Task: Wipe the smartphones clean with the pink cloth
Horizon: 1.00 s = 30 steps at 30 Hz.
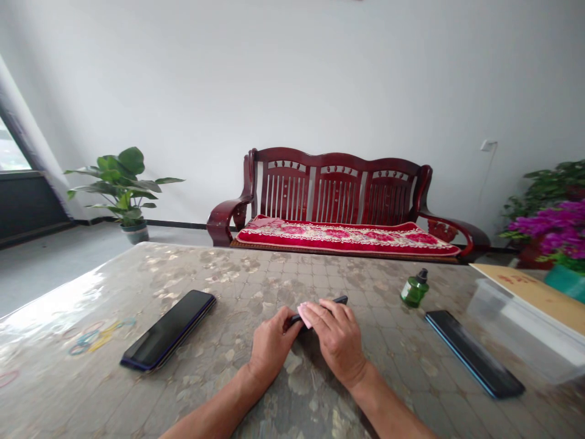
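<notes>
A thin dark object (342, 300), mostly covered by the hands, is held just above the middle of the table; it may be a phone, seen nearly edge-on. My left hand (273, 342) grips its left end with fingers and thumb. On top of it, my right hand (337, 339) presses a small pink cloth (304, 315) under its fingers. To the left lies a black phone (170, 329) with its dark screen up. Another phone (473, 352), with a blue edge, rests on the right. Behind that one stands a small green bottle (415, 289) with a black cap.
Colored rubber bands (94, 339) lie on the patterned table (219, 390) at the left. A clear plastic box (516, 329) with a tan sheet (534, 292) over it stands at the right edge, near purple flowers (560, 228). Beyond the table is a red wooden bench (338, 195).
</notes>
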Motion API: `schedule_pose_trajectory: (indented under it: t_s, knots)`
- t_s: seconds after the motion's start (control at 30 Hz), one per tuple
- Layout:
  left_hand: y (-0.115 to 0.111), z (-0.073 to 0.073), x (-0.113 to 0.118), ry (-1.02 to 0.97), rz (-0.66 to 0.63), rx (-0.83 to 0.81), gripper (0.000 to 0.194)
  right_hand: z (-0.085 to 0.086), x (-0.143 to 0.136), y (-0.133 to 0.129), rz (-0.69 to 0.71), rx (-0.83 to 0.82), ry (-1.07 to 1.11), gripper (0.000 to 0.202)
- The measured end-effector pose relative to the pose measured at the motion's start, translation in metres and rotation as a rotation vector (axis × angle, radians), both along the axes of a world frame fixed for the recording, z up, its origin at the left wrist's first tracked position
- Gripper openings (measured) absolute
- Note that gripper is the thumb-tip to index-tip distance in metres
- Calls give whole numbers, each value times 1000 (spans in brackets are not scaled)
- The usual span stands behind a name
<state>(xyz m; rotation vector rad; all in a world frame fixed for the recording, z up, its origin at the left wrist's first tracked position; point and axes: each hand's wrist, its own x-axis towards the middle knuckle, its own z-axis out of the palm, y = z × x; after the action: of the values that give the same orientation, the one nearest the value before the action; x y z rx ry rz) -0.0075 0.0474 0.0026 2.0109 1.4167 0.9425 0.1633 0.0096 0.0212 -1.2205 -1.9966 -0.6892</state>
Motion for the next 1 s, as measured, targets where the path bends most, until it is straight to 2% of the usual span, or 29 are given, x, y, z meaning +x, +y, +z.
schedule_pose_trajectory:
  t_s: [0.2,0.3,0.5,0.6,0.73,0.8,0.87,1.0]
  knots:
    - [0,3,2,83,41,-18,9,2,42,5,-143,23,103,27]
    - [0,2,2,80,41,-15,10,0,39,5,-136,27,112,26]
    - [0,-1,2,32,9,3,11,0,4,-1,-7,24,2,34]
    - [1,0,1,53,19,1,11,3,14,-1,-42,24,-12,34]
    - [1,2,1,89,43,-9,11,4,44,2,-178,37,67,31]
    - [0,2,2,94,42,-12,10,2,49,3,-210,43,82,30]
    - [0,2,3,92,37,-5,10,0,41,3,-180,36,72,30]
    - [-1,1,3,54,10,7,10,0,6,-1,-36,21,44,32]
